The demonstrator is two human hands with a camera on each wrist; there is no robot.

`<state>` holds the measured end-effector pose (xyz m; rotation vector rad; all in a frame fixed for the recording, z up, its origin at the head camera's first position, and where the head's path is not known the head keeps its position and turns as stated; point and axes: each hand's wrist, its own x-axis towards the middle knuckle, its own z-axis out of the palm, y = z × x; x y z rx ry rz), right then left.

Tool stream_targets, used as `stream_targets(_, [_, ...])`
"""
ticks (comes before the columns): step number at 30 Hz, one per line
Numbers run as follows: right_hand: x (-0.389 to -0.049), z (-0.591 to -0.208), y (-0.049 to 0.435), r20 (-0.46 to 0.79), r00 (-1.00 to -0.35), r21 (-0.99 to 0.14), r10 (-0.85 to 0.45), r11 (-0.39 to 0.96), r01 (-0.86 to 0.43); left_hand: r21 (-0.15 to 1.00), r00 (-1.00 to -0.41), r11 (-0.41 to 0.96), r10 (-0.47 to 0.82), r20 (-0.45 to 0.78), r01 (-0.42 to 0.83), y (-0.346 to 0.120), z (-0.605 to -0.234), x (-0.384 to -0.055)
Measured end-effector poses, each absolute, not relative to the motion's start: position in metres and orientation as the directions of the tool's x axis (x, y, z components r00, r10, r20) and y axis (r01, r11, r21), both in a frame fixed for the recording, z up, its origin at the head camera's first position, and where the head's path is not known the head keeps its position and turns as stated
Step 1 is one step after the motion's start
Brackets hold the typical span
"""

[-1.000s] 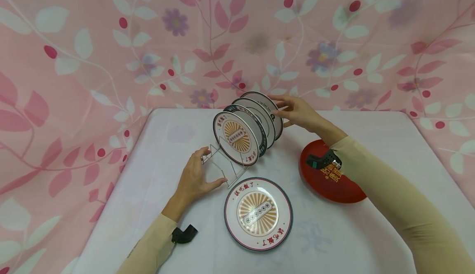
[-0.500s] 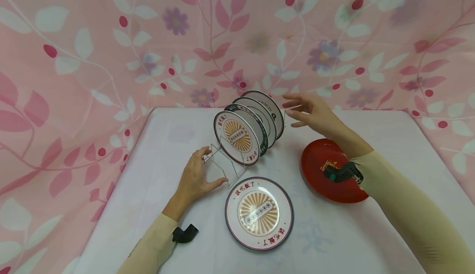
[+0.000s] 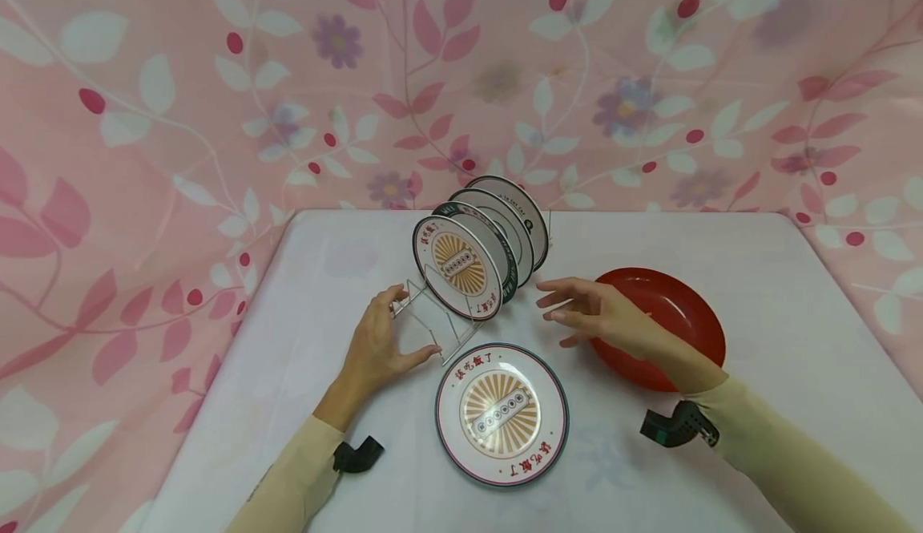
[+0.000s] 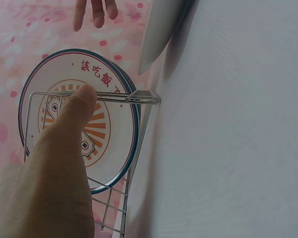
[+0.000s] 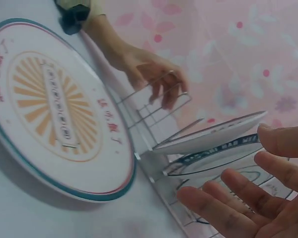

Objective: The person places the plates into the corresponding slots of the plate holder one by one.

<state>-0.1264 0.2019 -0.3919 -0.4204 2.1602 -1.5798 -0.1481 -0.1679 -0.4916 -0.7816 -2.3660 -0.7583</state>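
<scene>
My left hand [image 3: 376, 349] grips the near end of a metal wire plate rack [image 4: 109, 96], its thumb on the wire and its fingers curled over the far side. Several plates stand on edge in the rack, the front one a white plate [image 3: 461, 264] with an orange sunburst and red characters. My right hand [image 3: 613, 316] hovers with relaxed fingers to the right of the rack, holding nothing and overlapping a red plate [image 3: 688, 308] in the head view. Flat on the table in front of the rack lies another sunburst plate [image 3: 502, 437].
A white cloth covers the table [image 3: 346, 256], its far edge just behind the rack. A pink floral curtain [image 3: 461, 76] hangs beyond it. Black camera mounts sit on both wrists.
The right hand has let go of the rearmost plate in the rack and moved back toward me, down past the rack's right side. The left hand stays on the rack.
</scene>
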Motion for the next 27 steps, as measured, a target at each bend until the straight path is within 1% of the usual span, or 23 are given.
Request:
stream_targets(5, [-0.121,-0.407,0.201,-0.199,-0.843,-0.932,-0.499,0.363,0.006,0.325,-0.670,0.668,0.355,0.652,0.669,-0.169,-0.492,-0.149])
stream_targets(9, [-0.118,-0.418,0.204,-0.212,-0.833,-0.898,-0.511,0.439,-0.040,0.322,-0.659,0.662,0.351,0.665,0.677,-0.169,-0.494,-0.150])
stream_targets(14, [-0.113,-0.426,0.205,-0.242,-0.798,-0.867,-0.551,0.493,-0.077,0.335,-0.670,0.660,0.350,0.655,0.672,-0.168,-0.494,-0.149])
stream_targets(18, [-0.108,-0.431,0.200,-0.316,-0.759,-0.848,-0.569,0.528,-0.043,0.349,-0.685,0.662,0.351,0.638,0.664,-0.168,-0.493,-0.148])
stream_targets(21, [-0.106,-0.438,0.194,-0.345,-0.740,-0.840,-0.578,0.542,-0.031,0.349,-0.689,0.665,0.351,0.634,0.660,-0.168,-0.493,-0.148])
stream_targets(23, [-0.105,-0.442,0.190,-0.342,-0.743,-0.840,-0.576,0.542,-0.034,0.346,-0.689,0.667,0.353,0.634,0.660,-0.168,-0.493,-0.148])
stream_targets(27, [-0.103,-0.451,0.183,-0.295,-0.784,-0.823,-0.546,0.563,-0.082,0.345,-0.691,0.669,0.354,0.630,0.658,-0.168,-0.494,-0.148])
